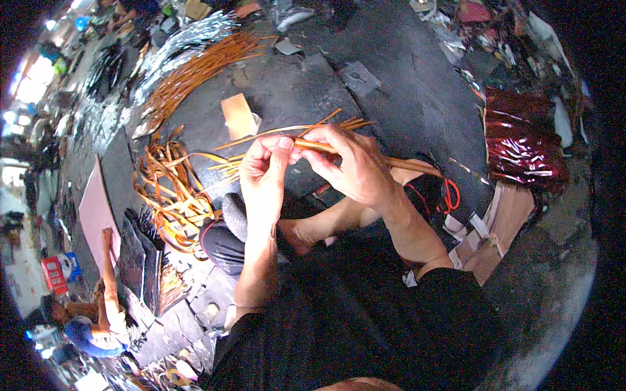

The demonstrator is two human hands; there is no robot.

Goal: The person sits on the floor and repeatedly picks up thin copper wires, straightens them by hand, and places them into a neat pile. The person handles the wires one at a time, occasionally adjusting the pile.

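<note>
My left hand (262, 166) and my right hand (357, 164) are raised close together in front of me. Both pinch the end of a long, narrow orange-brown strip (412, 166), which runs back under my right hand toward the right. The exact fold or join at the fingertips is too small to make out. Several loose thin orange strips (227, 168) lie on the dark floor mat just beyond and beside my hands. Left of my left hand sits a tangled heap of flat orange-brown strips (171, 189).
A tan rectangular pad (238, 116) lies ahead. Bundles of brown strips (202, 68) and silver strips (189, 38) spread at far left. Glossy dark-red sheets (525, 140) are on the right, above brown flat pieces (502, 225). Red loops (450, 195) lie nearer. Another person's arm (108, 274) shows at lower left.
</note>
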